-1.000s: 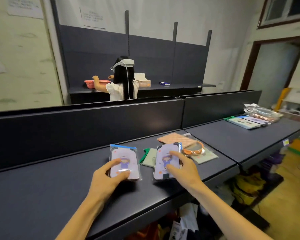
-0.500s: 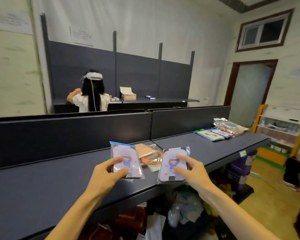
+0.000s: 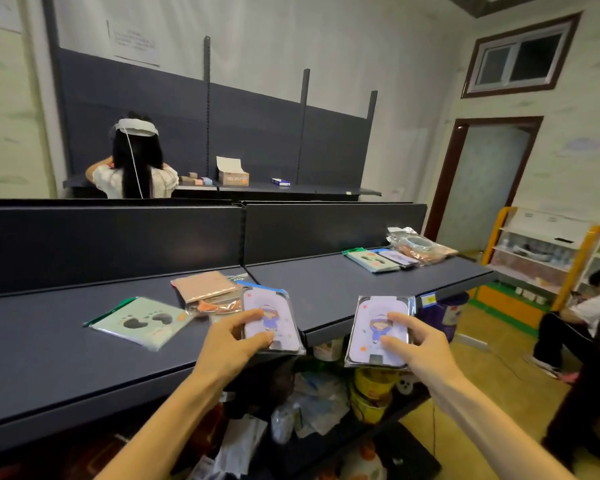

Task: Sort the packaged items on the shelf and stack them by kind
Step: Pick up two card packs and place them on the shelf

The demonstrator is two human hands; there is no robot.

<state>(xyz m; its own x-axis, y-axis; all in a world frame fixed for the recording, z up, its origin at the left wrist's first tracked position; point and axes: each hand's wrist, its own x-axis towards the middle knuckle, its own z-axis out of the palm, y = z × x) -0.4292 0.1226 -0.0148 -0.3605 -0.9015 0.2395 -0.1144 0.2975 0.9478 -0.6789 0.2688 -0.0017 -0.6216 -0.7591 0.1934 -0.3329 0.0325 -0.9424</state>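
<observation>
My left hand (image 3: 231,344) grips a purple cartoon-print packet (image 3: 274,306) above the front edge of the dark shelf (image 3: 66,348). My right hand (image 3: 418,344) holds a matching purple packet (image 3: 374,317) in the air past the shelf's front edge. On the shelf to the left lie a green paw-print packet (image 3: 142,322) and a pink-brown packet (image 3: 205,287) with an orange item under it. At the shelf's far right sit a green packet (image 3: 369,259), a purple packet (image 3: 397,256) and a clear bag pile (image 3: 421,245).
A dark back panel (image 3: 118,244) runs behind the shelf. Cans and bags (image 3: 371,393) crowd the space below it. A person in white (image 3: 136,168) stands at a far shelf. Another person (image 3: 575,317) sits on the floor at the right, by a yellow rack (image 3: 534,258).
Both hands have lifted the two purple packets off the shelf and carried them rightwards. The view has swung right, so the green packet now lies well to the left.
</observation>
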